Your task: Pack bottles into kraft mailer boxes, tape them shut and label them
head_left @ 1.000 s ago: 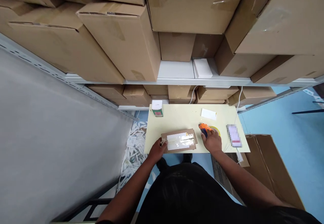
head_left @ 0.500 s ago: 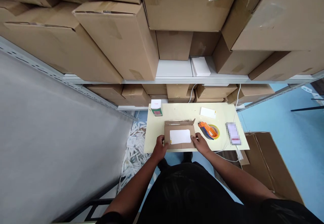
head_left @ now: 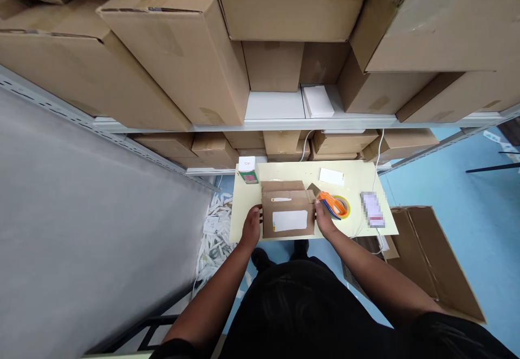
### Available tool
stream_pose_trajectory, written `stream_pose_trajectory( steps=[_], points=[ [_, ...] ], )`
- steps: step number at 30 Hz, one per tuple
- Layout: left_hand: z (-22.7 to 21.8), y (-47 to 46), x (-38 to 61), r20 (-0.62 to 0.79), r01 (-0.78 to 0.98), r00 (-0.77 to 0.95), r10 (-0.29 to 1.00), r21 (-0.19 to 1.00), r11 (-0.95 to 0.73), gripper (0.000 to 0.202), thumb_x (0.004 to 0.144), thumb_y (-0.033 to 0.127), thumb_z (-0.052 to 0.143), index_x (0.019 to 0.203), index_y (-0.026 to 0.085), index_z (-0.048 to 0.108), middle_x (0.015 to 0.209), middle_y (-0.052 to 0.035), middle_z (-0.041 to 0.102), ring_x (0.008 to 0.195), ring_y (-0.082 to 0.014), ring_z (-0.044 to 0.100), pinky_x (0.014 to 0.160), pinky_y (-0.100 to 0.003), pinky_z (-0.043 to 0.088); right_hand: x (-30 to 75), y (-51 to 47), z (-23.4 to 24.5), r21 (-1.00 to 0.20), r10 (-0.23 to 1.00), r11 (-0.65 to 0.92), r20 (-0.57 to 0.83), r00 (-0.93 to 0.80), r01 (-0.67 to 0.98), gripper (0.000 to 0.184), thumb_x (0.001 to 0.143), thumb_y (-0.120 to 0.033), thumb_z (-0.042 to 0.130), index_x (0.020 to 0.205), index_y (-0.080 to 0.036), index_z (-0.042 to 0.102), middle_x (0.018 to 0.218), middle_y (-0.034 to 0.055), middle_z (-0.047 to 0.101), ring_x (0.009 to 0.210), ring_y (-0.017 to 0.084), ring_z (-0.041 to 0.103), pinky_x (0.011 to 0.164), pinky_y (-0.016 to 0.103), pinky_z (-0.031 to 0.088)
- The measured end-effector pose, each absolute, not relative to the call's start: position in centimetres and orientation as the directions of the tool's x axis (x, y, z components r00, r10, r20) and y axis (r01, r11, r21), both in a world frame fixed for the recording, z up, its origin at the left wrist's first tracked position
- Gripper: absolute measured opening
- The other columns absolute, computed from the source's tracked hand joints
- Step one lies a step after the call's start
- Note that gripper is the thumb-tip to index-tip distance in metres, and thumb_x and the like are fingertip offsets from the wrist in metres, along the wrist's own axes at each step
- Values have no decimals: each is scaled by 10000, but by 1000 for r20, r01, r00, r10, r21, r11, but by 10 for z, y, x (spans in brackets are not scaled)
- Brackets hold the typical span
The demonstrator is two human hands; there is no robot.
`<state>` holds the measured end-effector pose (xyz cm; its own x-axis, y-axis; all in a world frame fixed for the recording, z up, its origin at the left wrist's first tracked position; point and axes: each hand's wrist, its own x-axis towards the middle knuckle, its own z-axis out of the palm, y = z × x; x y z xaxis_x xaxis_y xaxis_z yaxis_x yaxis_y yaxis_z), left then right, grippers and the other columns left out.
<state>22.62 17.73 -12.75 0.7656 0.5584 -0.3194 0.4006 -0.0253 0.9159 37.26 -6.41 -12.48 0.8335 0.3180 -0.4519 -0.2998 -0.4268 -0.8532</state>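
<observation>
A flat brown cardboard mailer box (head_left: 287,215) with a white label lies on the small pale yellow table (head_left: 357,224) in front of me. My left hand (head_left: 252,226) grips its left edge. My right hand (head_left: 324,219) grips its right edge, fingers curled round it. The box's top flap stands partly raised at the far side. Just right of the box sits an orange tape dispenser (head_left: 333,205) with a yellow roll.
A small white and green box (head_left: 247,169) stands at the table's far left corner, a white card (head_left: 331,176) at the far right, a phone (head_left: 372,209) with a cable near the right edge. Stacked cartons fill the shelves ahead. An open carton (head_left: 430,261) sits on the floor right; paper strips litter the floor left.
My right hand left the tape dispenser and took the box's right edge. The box was turned over, label side up, and its flap now stands open at the far side.
</observation>
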Motion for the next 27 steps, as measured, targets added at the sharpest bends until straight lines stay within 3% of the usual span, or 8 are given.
stream_pose_trajectory(
  steps=[3,6,10,14,16,18,22,27],
  points=[
    [-127,171,212,-366,396,716,595,914,86,589,980,690,310,1088,198,614,1113,-96,719,982,-226,693,831,-358,569,357,-76,-122,-873,326,-244,-485,812,-423,752,942,-799,322,1433,-279,555,1290,96,712,1216,287,650,949,417,568],
    [-128,163,200,-410,473,666,623,878,73,513,923,700,451,1005,214,593,1014,-71,722,973,-238,690,820,-356,562,343,-83,-124,-875,341,-210,-484,805,-437,725,917,-769,439,1449,-287,535,1286,79,717,1246,276,637,964,425,566],
    [-130,158,188,-429,421,738,521,896,143,509,889,550,539,1251,194,581,1208,-108,716,1120,-264,676,926,-390,546,336,-87,-130,-861,356,-171,-507,785,-479,685,852,-646,608,1410,-250,562,1311,83,710,1207,282,660,943,405,569],
    [-131,153,181,-354,319,837,417,935,154,696,761,375,646,1426,226,502,1519,-110,536,1371,-282,533,1033,-393,500,340,-90,-133,-825,356,-110,-553,753,-554,655,774,-560,675,1315,-195,618,1238,111,740,1123,306,700,878,396,583],
    [-131,146,180,-347,330,825,446,936,119,739,720,348,692,1422,233,489,1493,-114,554,1365,-279,534,1033,-389,499,346,-92,-133,-803,363,-121,-583,727,-584,644,693,-483,761,1252,-186,645,1189,113,757,1090,314,711,864,394,586],
    [-129,136,181,-380,420,744,550,905,58,632,749,400,701,1328,211,534,1323,-120,658,1231,-278,622,969,-395,527,353,-94,-131,-786,368,-178,-612,700,-593,598,640,-426,800,1170,-181,673,1110,109,775,1030,316,723,837,395,585],
    [-119,109,179,-415,644,488,768,765,5,413,851,601,602,986,211,607,903,-57,708,894,-253,690,781,-372,548,376,-96,-119,-822,474,-415,-561,679,-389,410,682,-425,721,1016,-187,707,926,72,782,882,298,724,726,368,556],
    [-96,78,152,-491,578,290,821,774,259,642,926,773,330,876,215,641,715,-31,676,635,-210,661,587,-319,512,397,-87,-89,-814,681,-579,-456,572,41,288,761,-414,610,936,-215,724,800,37,762,764,270,707,643,331,503]
  ],
)
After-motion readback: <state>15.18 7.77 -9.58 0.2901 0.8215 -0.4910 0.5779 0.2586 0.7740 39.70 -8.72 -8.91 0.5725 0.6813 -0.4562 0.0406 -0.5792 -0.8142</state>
